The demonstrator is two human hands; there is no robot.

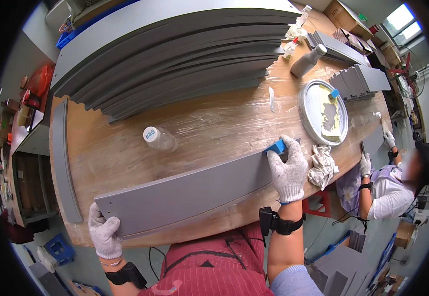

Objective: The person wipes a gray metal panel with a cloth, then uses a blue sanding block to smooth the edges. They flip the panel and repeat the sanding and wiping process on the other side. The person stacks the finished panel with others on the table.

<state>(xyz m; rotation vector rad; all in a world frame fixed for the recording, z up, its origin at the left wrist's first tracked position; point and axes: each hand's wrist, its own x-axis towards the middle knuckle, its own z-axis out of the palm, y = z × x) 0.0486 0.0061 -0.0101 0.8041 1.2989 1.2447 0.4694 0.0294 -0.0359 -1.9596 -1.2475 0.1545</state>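
A long grey panel (185, 195) lies along the near edge of the wooden workbench (214, 123). My left hand (104, 232), in a white knit glove, grips the panel's left end. At the panel's right end my gloved right hand (288, 167) presses a small blue scraper (276, 146) against it.
A big stack of grey panels (175, 54) fills the far side of the bench. A clear plastic bottle (159, 138) lies mid-bench. To the right sit a round metal lid with putty (323, 111), a white rag (323, 165) and a grey bottle (308, 60). Another person (397, 182) works at the right.
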